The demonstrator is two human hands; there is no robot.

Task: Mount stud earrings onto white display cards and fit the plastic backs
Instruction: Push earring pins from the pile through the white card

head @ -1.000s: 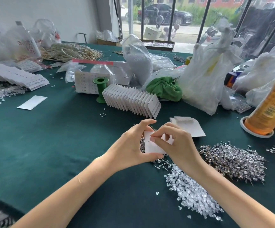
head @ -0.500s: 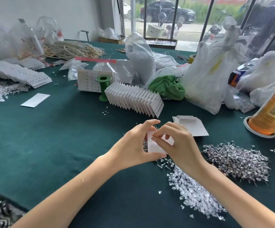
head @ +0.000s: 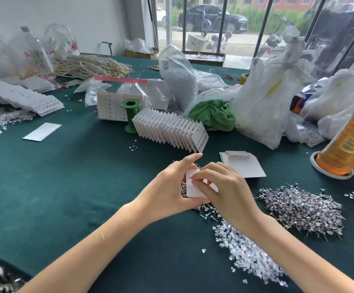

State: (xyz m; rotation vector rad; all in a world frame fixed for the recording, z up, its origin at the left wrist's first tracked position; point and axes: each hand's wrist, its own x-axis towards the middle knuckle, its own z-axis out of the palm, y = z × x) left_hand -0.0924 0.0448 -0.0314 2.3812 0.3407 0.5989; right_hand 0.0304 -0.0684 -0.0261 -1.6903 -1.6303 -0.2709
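My left hand (head: 167, 193) holds a small white display card (head: 194, 188) by its left edge, thumb under it and forefinger stretched over the top. My right hand (head: 224, 191) pinches at the card's face with thumb and forefinger; whatever it pinches is too small to see. Both hands hover just above the green table. A heap of silver stud earrings (head: 300, 208) lies to the right. Clear plastic backs (head: 248, 254) are piled under my right forearm. A few loose studs (head: 208, 213) lie below the card.
Blank cards (head: 242, 164) lie behind my right hand. A fanned row of finished cards (head: 169, 131) stands beyond, beside a green spool (head: 130, 115) and a green cloth (head: 214, 117). An orange bottle (head: 349, 142) stands at the right. Plastic bags (head: 262, 96) crowd the back.
The hands have stayed together on the card. My left forefinger has straightened over the card's top and my right fingertips have shifted slightly on its face.
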